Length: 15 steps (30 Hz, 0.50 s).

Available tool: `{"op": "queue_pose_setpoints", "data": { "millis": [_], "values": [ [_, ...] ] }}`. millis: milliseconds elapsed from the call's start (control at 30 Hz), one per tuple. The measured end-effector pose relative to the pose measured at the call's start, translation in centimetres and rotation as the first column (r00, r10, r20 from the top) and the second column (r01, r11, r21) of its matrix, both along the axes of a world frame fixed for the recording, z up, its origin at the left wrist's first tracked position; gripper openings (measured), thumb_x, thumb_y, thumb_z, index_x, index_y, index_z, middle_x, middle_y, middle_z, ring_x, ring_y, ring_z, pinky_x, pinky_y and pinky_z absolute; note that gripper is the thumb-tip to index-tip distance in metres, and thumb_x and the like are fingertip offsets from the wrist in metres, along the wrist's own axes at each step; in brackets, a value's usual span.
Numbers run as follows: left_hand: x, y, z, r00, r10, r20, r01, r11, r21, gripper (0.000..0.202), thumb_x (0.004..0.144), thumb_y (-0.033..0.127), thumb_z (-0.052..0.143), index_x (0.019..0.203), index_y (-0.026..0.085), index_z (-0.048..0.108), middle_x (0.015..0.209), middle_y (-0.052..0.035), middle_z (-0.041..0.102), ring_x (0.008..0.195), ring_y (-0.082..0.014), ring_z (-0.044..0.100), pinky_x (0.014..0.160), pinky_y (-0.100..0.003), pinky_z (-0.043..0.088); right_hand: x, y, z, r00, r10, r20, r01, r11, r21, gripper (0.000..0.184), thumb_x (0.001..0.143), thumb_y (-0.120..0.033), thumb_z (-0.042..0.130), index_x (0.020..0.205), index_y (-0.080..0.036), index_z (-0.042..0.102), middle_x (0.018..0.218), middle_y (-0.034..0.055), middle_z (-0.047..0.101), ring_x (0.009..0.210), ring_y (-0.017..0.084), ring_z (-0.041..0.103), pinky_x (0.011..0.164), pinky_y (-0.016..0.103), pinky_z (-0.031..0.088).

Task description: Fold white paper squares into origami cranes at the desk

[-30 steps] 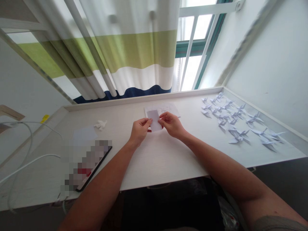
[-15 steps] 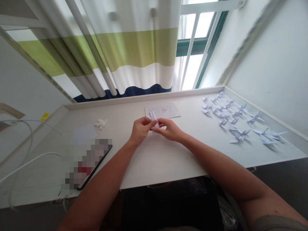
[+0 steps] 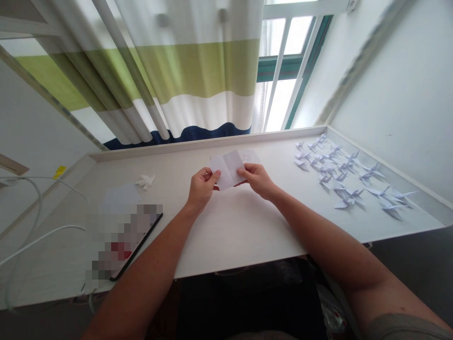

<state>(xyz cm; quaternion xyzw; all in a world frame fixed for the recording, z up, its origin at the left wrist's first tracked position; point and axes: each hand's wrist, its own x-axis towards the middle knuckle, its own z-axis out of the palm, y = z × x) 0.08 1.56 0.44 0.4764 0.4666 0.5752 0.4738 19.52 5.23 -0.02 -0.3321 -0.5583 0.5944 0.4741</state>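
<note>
A small white sheet of paper (image 3: 228,169) with a crease down its middle is spread between my hands above the desk. My left hand (image 3: 202,189) pinches its left edge, thumb on top. At the opposite edge, my right hand (image 3: 260,180) grips the sheet between thumb and fingers. Behind it, partly covered, lies a printed sheet (image 3: 252,159) on the desk. Several folded white paper cranes (image 3: 341,177) stand in a group to the right of my hands.
A phone-like device (image 3: 136,248) with a blurred screen lies left of my left forearm. Beyond it are a flat white sheet (image 3: 122,198) and a crumpled white tissue (image 3: 145,182). White cables (image 3: 42,245) cross the desk's left side. A raised rim (image 3: 198,142) runs along the back.
The paper was folded narrow and upright between my fingertips; now it is opened out flat. My hands have moved apart, each staying on one edge.
</note>
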Motion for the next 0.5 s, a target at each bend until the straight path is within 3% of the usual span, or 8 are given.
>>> {"op": "queue_pose_setpoints", "data": {
  "millis": [167, 300, 500],
  "values": [
    [-0.48, 0.2, 0.01, 0.999, -0.005, -0.049, 0.003, 0.999, -0.04, 0.046, 0.068, 0.05, 0.091, 0.092, 0.018, 0.069, 0.069, -0.0019, 0.073, 0.063, -0.0175, 0.068, 0.055, -0.027, 0.055, 0.31, -0.02, -0.23, 0.998, 0.022, 0.052, -0.021, 1.0, -0.022, 0.04, 0.073, -0.05, 0.091, 0.088, -0.017, 0.076, 0.085, 0.0052, 0.078, 0.079, 0.022, 0.072, 0.075, 0.037, 0.063],
    [-0.7, 0.26, -0.14, 0.994, -0.021, -0.112, 0.018, 0.999, -0.027, 0.041, 0.071, 0.049, 0.089, 0.091, 0.017, 0.071, 0.072, -0.0039, 0.076, 0.063, -0.0172, 0.068, 0.055, -0.026, 0.053, 0.58, 0.13, -0.48, 0.996, 0.012, 0.083, -0.012, 1.0, -0.003, 0.038, 0.079, -0.05, 0.086, 0.096, -0.017, 0.079, 0.092, 0.0064, 0.081, 0.079, 0.021, 0.072, 0.073, 0.033, 0.059],
    [-0.39, -0.07, 0.14, 0.997, -0.06, -0.05, 0.055, 0.995, -0.083, 0.05, 0.069, 0.047, 0.093, 0.102, 0.017, 0.07, 0.086, -0.0055, 0.079, 0.076, -0.0209, 0.074, 0.062, -0.03, 0.062, 0.14, 0.09, -0.47, 1.0, -0.006, -0.026, 0.003, 0.995, -0.1, 0.046, 0.068, -0.051, 0.094, 0.093, -0.017, 0.077, 0.089, 0.0066, 0.081, 0.077, 0.019, 0.071, 0.069, 0.032, 0.057]
  ]
}}
